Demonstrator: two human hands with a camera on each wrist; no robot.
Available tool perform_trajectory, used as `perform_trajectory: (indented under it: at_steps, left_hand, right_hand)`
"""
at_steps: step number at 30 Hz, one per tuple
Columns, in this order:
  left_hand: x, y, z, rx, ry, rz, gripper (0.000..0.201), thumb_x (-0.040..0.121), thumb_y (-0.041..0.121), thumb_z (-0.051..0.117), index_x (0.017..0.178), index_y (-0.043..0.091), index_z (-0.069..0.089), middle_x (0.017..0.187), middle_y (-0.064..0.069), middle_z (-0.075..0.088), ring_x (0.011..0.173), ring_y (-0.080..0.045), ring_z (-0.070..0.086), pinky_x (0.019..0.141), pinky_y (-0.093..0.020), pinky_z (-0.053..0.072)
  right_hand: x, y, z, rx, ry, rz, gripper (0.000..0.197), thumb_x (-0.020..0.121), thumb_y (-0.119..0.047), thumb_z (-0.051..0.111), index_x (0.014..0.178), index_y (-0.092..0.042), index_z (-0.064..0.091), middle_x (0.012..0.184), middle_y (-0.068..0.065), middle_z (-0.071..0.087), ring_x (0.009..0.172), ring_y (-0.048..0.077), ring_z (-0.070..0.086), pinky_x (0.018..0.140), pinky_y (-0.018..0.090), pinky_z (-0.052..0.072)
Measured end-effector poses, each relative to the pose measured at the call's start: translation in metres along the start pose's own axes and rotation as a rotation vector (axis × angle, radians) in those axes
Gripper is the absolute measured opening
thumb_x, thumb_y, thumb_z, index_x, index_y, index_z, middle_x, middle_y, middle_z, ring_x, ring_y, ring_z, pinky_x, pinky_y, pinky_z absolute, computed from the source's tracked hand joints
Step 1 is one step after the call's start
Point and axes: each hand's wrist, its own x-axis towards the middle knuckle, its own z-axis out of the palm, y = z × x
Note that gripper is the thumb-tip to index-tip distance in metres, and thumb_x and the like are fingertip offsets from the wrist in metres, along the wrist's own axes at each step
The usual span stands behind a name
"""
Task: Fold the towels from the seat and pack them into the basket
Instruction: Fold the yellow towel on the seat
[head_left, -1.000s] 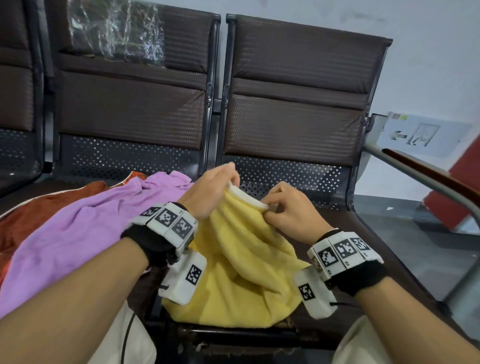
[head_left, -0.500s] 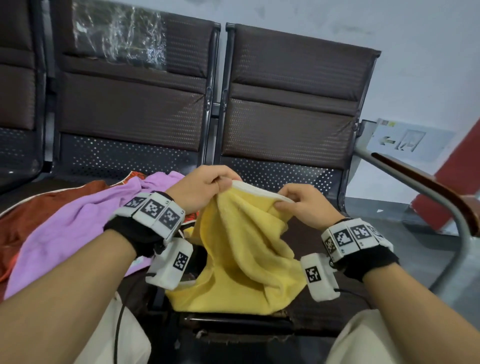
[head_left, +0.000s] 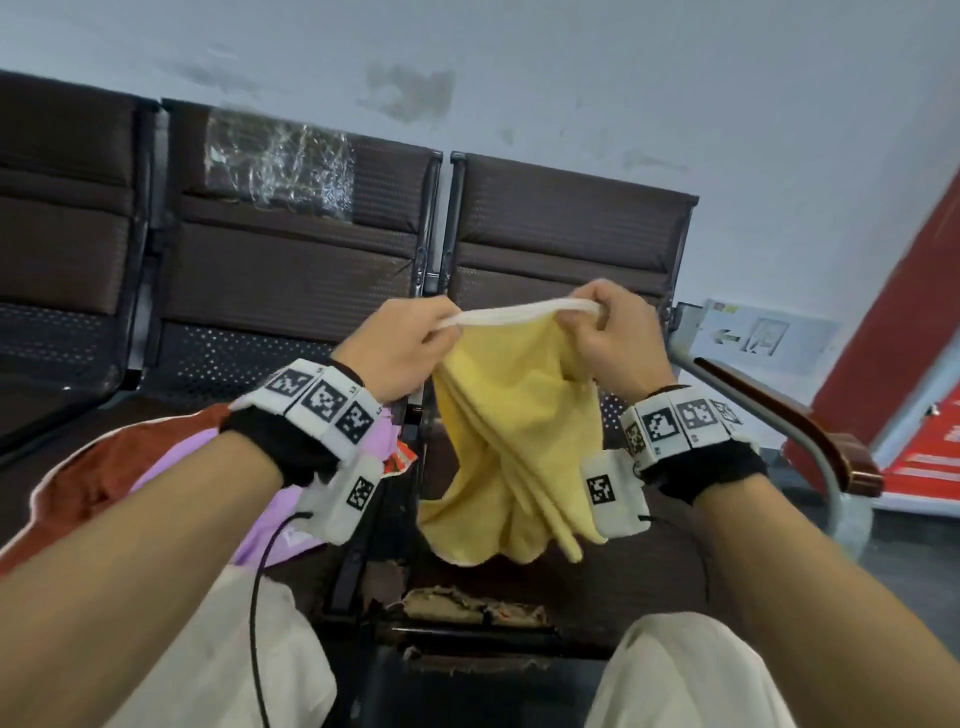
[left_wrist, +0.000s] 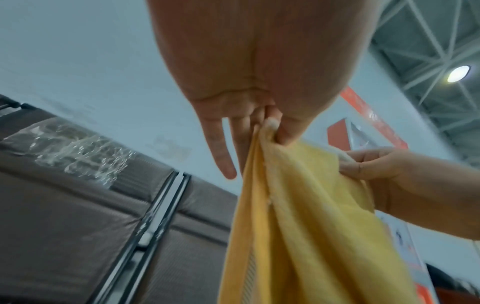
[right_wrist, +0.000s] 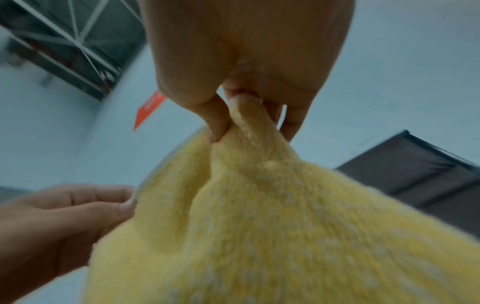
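Head view: both hands, left (head_left: 402, 343) and right (head_left: 613, 340), fingers pinching towel (head_left: 519, 441) hem, cloth bunched below; best slide pinches out to corners, pull hem taut before folding

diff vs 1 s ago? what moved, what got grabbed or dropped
Both hands, left hand and right hand, raised the yellow terry towel off the dark brown seat and drew apart, stretching its white-trimmed top edge; it now hangs clear. Nothing was taken or released: each grip pinches the same edge. The purple towel and rust-red towel stayed on the neighbouring seat.
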Motion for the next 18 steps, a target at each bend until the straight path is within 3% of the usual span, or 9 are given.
perform_trajectory:
  at_steps: [2, 3, 6, 12, 15, 18]
  left_hand:
    - [0.010, 0.014, -0.019, -0.069, 0.119, 0.016, 0.011, 0.096, 0.021, 0.046, 0.093, 0.021, 0.056, 0.070, 0.008, 0.055, 0.063, -0.005, 0.048, 0.054, -0.021, 0.027]
    - [0.013, 0.019, -0.025, -0.082, 0.131, 0.001, 0.011, 0.096, 0.020, 0.044, 0.094, 0.019, 0.055, 0.070, 0.005, 0.054, 0.063, -0.008, 0.048, 0.054, -0.023, 0.026]
    - [0.016, 0.026, -0.028, -0.060, 0.109, -0.074, 0.017, 0.099, 0.018, 0.040, 0.102, 0.008, 0.054, 0.081, -0.004, 0.056, 0.073, -0.021, 0.051, 0.058, -0.029, 0.023]
    - [0.022, 0.009, -0.022, -0.140, 0.075, -0.176, 0.018, 0.099, 0.014, 0.040, 0.105, 0.005, 0.054, 0.091, -0.008, 0.059, 0.084, -0.023, 0.052, 0.064, -0.030, 0.030]
    - [0.023, -0.007, -0.005, -0.136, -0.035, -0.250, 0.015, 0.098, 0.012, 0.041, 0.098, 0.010, 0.056, 0.081, -0.006, 0.058, 0.077, -0.024, 0.055, 0.058, -0.030, 0.038]
    - [0.028, -0.022, 0.011, -0.199, -0.106, -0.361, 0.018, 0.096, 0.010, 0.042, 0.090, 0.016, 0.058, 0.073, -0.005, 0.057, 0.063, -0.024, 0.059, 0.047, -0.028, 0.048]
  right_hand:
    - [0.012, -0.020, -0.013, 0.100, 0.125, -0.033, 0.005, 0.084, -0.022, 0.063, 0.083, -0.022, 0.058, 0.075, -0.017, 0.057, 0.069, -0.007, 0.052, 0.060, 0.005, 0.036]
    - [0.017, -0.026, -0.016, 0.129, 0.139, -0.026, 0.006, 0.084, -0.022, 0.063, 0.084, -0.022, 0.057, 0.075, -0.017, 0.056, 0.069, -0.008, 0.051, 0.059, 0.003, 0.036]
    - [0.023, -0.035, -0.019, 0.114, 0.108, -0.004, 0.007, 0.086, -0.021, 0.064, 0.088, -0.020, 0.057, 0.079, -0.019, 0.055, 0.074, -0.005, 0.050, 0.060, 0.001, 0.035]
    - [0.026, -0.025, -0.017, 0.084, 0.124, -0.002, 0.011, 0.081, -0.028, 0.072, 0.089, -0.025, 0.066, 0.076, -0.023, 0.057, 0.073, -0.010, 0.053, 0.060, -0.004, 0.034]
    - [0.025, -0.012, -0.006, 0.011, 0.057, 0.012, 0.015, 0.078, -0.032, 0.075, 0.091, -0.025, 0.069, 0.071, -0.023, 0.057, 0.070, -0.008, 0.053, 0.060, 0.001, 0.037]
    - [0.027, 0.009, 0.006, -0.033, -0.022, 0.089, 0.016, 0.076, -0.035, 0.076, 0.086, -0.024, 0.070, 0.071, -0.018, 0.060, 0.073, 0.003, 0.056, 0.066, 0.015, 0.039]
